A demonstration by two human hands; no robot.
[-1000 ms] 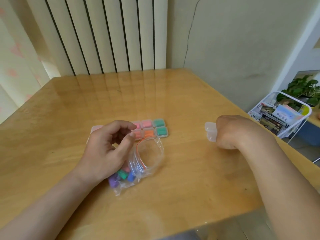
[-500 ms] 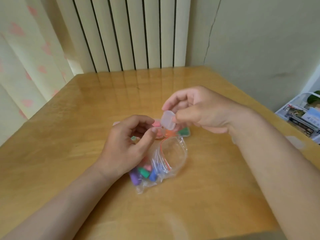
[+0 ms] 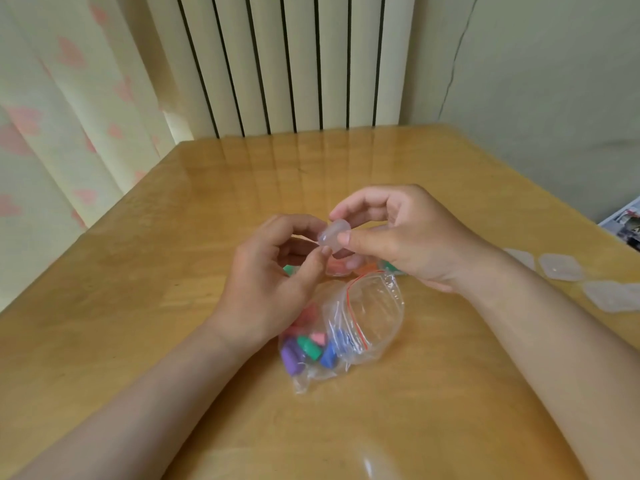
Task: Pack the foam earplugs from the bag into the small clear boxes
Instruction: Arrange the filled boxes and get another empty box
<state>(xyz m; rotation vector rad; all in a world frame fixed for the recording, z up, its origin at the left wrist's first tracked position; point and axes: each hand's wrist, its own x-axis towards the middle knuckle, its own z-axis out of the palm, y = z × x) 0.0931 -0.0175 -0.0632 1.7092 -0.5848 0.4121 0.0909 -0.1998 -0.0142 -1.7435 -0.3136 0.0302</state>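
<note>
thumb and fingers of the right hand [image 3: 401, 237] pinch a small clear box [image 3: 333, 235] and hold it raised above the bag [image 3: 374, 306], while the left hand [image 3: 270, 282] nips its opposite edge, likely to pry the lid open for filling. the bag lies on the tabletop [image 3: 138, 306] just beneath the hands, mouth gaping away from the person, its coloured foam earplugs [image 3: 308, 348] bunched at the near end within easy reach; filled boxes [image 3: 337, 266] peek out behind the hands and empty boxes [image 3: 561, 266] wait off to the right.

The right hand [image 3: 408, 244] is carrying a small clear box [image 3: 333, 233] inward; the left hand [image 3: 263, 285] is seemingly pinching it.
</note>
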